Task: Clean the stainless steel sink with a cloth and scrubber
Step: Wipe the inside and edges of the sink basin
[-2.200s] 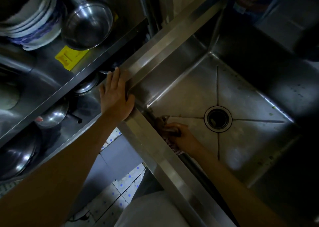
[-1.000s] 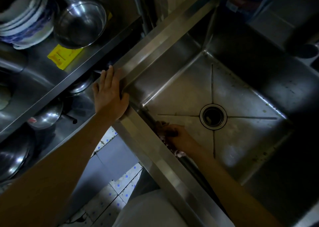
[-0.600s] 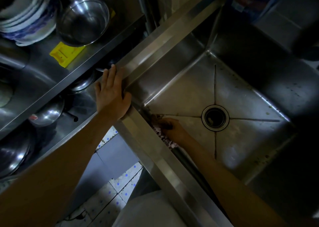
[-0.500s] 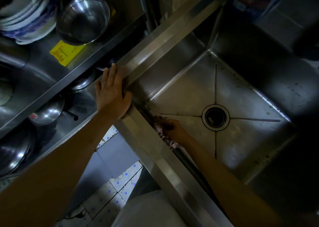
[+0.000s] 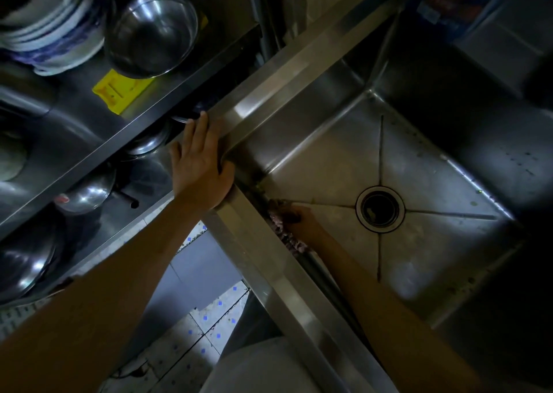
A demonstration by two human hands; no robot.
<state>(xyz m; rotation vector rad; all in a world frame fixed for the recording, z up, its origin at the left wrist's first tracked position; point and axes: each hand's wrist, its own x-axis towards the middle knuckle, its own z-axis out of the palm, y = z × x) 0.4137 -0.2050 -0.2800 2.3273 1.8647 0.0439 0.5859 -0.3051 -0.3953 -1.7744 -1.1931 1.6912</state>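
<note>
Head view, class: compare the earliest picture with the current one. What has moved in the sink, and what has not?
The right hand has slid its pinkish cloth slightly along the sink's near wall toward the corner. The left hand stays flat on the sink rim, and the drain is unchanged.
</note>
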